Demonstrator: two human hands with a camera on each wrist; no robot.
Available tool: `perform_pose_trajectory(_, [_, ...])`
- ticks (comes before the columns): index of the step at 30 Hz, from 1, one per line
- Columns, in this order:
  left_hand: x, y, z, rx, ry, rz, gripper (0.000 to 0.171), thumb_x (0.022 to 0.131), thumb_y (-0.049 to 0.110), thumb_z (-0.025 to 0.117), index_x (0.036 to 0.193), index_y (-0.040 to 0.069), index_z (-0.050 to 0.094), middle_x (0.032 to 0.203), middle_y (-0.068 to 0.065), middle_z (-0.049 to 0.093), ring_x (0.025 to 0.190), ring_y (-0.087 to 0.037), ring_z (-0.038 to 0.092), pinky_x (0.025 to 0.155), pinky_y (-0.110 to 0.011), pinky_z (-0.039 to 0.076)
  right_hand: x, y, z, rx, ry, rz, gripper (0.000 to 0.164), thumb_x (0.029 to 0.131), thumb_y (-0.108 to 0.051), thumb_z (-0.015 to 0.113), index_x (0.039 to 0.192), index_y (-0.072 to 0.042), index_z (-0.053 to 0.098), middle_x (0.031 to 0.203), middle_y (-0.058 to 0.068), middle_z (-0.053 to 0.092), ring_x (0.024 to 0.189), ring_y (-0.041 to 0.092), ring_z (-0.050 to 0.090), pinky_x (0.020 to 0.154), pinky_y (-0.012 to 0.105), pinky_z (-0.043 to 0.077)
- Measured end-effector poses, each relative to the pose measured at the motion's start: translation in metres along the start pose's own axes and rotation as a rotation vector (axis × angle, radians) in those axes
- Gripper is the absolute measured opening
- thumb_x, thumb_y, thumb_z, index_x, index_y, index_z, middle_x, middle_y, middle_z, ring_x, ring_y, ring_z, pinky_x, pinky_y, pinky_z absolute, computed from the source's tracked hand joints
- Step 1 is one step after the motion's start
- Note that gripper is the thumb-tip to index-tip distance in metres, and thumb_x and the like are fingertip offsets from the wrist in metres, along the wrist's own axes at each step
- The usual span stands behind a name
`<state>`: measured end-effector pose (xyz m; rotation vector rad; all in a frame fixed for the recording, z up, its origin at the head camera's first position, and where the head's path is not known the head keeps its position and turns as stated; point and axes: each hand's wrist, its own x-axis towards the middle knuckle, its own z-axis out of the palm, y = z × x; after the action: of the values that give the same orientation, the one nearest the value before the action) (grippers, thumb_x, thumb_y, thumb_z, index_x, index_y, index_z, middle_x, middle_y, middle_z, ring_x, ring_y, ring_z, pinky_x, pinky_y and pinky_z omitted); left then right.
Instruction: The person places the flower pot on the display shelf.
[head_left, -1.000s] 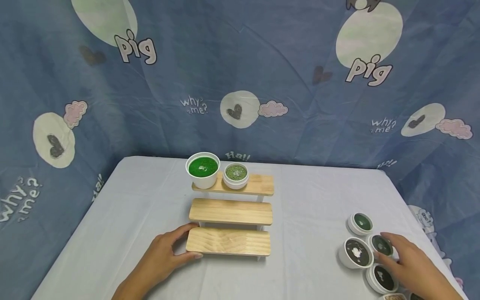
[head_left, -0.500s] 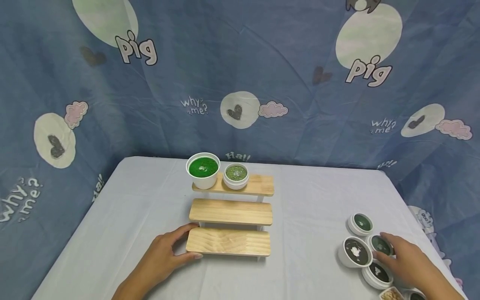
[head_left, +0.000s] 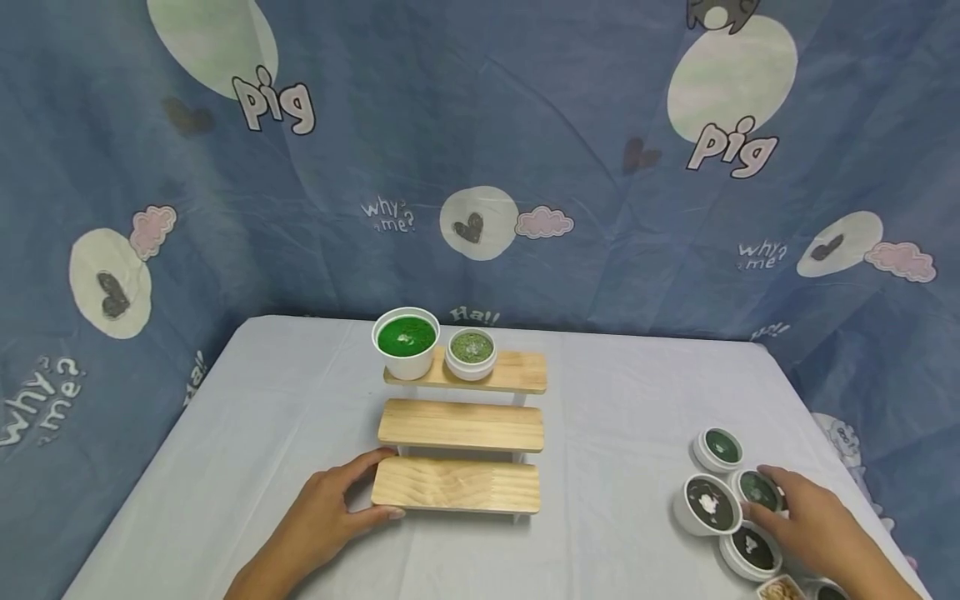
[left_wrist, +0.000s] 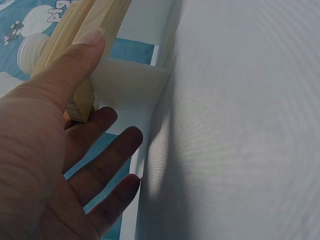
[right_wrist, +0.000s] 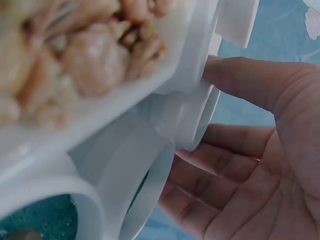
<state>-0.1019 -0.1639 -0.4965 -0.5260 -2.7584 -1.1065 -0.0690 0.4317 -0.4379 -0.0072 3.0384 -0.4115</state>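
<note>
A three-tier wooden stand point(head_left: 459, 425) with pale supports is on the white-covered table. My left hand point(head_left: 322, 504) grips the left end of its lowest shelf, thumb at the front edge and index finger behind; the other fingers spread below the shelf in the left wrist view. On the top shelf are a white tub with bright green filling point(head_left: 406, 339) and a small jar with speckled green filling point(head_left: 471, 353). At the right, my right hand point(head_left: 813, 518) holds a small white jar with dark green filling point(head_left: 759, 490) between thumb and fingers.
Crowded around the right hand are a white tub with dark filling and a white blotch point(head_left: 707, 505), another dark-filled jar point(head_left: 751, 551), a green-filled jar point(head_left: 718, 450) and a dish of beige-brown lumps point(right_wrist: 95, 60). A printed blue cloth point(head_left: 585, 150) hangs behind the table.
The lower dark-filled jar and the dish of lumps have shifted slightly left and away from me beside the right hand. Both hands keep nearly the same place.
</note>
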Motion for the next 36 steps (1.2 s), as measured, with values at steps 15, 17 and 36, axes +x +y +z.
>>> perform_pose_trajectory(15, [0.001,-0.002,-0.001,-0.005,0.007,0.041,0.07,0.077,0.056,0.088,0.139,0.029,0.066,0.129,0.013,0.071,0.12,-0.016,0.066,0.097,-0.047,0.055,-0.001,-0.021,-0.03,-0.018,0.054,-0.001,0.071,0.092,-0.04,0.081,0.131,0.015,0.057,0.118,0.036,0.062,0.09,0.039,0.067,0.072,0.058,0.055])
perform_pose_trajectory(17, [0.001,-0.001,-0.001,-0.005,0.003,0.034,0.07,0.077,0.056,0.088,0.138,0.029,0.066,0.129,0.013,0.071,0.121,-0.017,0.066,0.097,-0.048,0.055,0.001,-0.025,-0.033,-0.007,0.048,-0.002,0.073,0.092,-0.041,0.08,0.133,0.014,0.056,0.12,0.036,0.062,0.089,0.039,0.067,0.071,0.058,0.056])
perform_pose_trajectory(36, [-0.001,-0.003,-0.001,0.002,-0.003,0.002,0.072,0.075,0.056,0.088,0.138,0.028,0.067,0.127,0.011,0.072,0.12,-0.018,0.066,0.097,-0.048,0.055,0.03,-0.115,-0.054,0.181,0.113,-0.245,0.065,0.098,-0.031,0.077,0.147,0.003,0.05,0.133,0.023,0.059,0.101,0.034,0.071,0.081,0.048,0.061])
